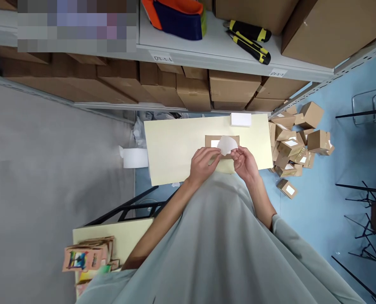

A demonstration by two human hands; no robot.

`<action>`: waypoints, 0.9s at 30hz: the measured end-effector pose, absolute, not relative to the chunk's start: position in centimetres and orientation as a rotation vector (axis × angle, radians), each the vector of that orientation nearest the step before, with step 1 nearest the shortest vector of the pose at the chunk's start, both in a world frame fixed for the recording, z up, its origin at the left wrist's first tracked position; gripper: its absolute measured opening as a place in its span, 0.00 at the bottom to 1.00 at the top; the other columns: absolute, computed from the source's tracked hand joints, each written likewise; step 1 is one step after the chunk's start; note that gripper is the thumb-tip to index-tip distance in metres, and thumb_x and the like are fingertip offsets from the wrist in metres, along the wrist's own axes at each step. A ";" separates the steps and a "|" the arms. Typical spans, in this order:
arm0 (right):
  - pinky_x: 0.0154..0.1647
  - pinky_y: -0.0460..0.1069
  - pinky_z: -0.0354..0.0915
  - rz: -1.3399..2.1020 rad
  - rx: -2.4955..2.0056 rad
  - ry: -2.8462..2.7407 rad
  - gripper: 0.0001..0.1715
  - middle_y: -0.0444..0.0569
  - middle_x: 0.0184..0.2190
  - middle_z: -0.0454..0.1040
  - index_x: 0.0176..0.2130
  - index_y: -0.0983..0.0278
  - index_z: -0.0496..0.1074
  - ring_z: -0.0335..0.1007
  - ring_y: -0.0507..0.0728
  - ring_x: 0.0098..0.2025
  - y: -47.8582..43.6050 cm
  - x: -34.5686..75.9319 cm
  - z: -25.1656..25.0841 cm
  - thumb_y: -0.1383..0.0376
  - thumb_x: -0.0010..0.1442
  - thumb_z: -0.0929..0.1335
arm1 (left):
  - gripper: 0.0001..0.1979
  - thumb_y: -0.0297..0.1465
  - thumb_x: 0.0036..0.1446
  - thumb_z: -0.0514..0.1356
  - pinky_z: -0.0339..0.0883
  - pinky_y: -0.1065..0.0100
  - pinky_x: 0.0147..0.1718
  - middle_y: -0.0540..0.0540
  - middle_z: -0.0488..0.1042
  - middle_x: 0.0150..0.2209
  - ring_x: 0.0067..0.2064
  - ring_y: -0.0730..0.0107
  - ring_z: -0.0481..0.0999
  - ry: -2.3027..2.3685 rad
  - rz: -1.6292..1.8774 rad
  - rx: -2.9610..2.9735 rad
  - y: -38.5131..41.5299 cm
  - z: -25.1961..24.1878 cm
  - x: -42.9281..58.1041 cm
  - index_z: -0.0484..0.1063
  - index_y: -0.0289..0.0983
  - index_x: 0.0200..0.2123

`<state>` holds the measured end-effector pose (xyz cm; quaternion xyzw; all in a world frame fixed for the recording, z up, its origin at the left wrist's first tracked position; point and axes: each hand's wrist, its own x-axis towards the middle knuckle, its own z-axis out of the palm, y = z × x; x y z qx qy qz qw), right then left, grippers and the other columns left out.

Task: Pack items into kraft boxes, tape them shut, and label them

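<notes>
A small whitish sheet of paper (pixel 227 144) is held up between both hands over the pale yellow table (pixel 175 147). My left hand (pixel 203 164) has its fingertips closed on the sheet's left edge. The fingers of my right hand (pixel 243 162) pinch its lower right edge. Just behind the sheet lies a flat brown cardboard box (pixel 210 139), with a white label (pixel 214 143) partly showing on it. The sheet and my hands hide much of the box. A white stack of labels or paper (pixel 241 120) rests at the table's back edge.
Above the table's back edge stands a shelf (pixel 188 55) with cartons, two box cutters (pixel 249 41) and an orange and blue container (pixel 178 19). Small boxes (pixel 291 143) are piled on the floor at right. A white roll (pixel 135 158) is at left, a second table (pixel 124 236) at lower left.
</notes>
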<state>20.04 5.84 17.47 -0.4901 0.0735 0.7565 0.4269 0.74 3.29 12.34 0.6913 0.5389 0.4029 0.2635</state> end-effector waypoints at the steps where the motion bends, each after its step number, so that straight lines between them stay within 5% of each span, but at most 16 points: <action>1: 0.19 0.38 0.70 1.905 -1.245 0.140 0.10 0.44 0.31 0.83 0.35 0.59 0.73 0.84 0.52 0.33 6.1 20.8 17.1 0.66 0.64 0.77 | 0.07 0.37 0.74 0.64 0.76 0.54 0.51 0.43 0.87 0.44 0.48 0.57 0.86 1.474 1.068 1.809 3.5 12.6 1.4 0.81 0.44 0.42; 10: 0.19 0.47 0.62 1.955 -1.436 -0.371 0.32 0.48 0.33 0.82 0.36 0.58 0.73 0.77 0.55 0.29 8.6 27.4 14.5 0.34 0.58 0.77 | 0.16 0.47 0.56 0.73 0.76 0.59 0.45 0.46 0.81 0.34 0.38 0.61 0.79 1.557 0.833 1.027 5.4 13.6 3.8 0.79 0.41 0.35; 18: 0.29 0.48 0.64 1.706 -1.528 -1.080 0.18 0.43 0.29 0.75 0.36 0.59 0.82 0.67 0.52 0.30 8.1 29.4 13.1 0.49 0.55 0.81 | 0.24 0.52 0.49 0.79 0.75 0.61 0.41 0.44 0.82 0.35 0.39 0.60 0.81 1.431 0.820 0.716 4.7 14.1 5.1 0.81 0.39 0.33; 23: 0.25 0.47 0.59 1.744 -1.486 -1.051 0.20 0.44 0.29 0.76 0.34 0.59 0.82 0.65 0.52 0.29 7.4 29.8 13.1 0.46 0.58 0.79 | 0.22 0.50 0.50 0.79 0.75 0.60 0.42 0.43 0.82 0.36 0.40 0.60 0.81 1.427 0.835 0.716 4.1 14.0 5.8 0.81 0.39 0.35; 27: 0.30 0.49 0.64 1.657 -1.492 -1.188 0.18 0.45 0.32 0.78 0.35 0.58 0.82 0.66 0.53 0.32 6.9 29.8 12.8 0.47 0.58 0.80 | 0.23 0.51 0.49 0.79 0.75 0.60 0.43 0.44 0.82 0.37 0.40 0.60 0.82 1.433 0.856 0.708 3.7 13.5 6.0 0.81 0.40 0.35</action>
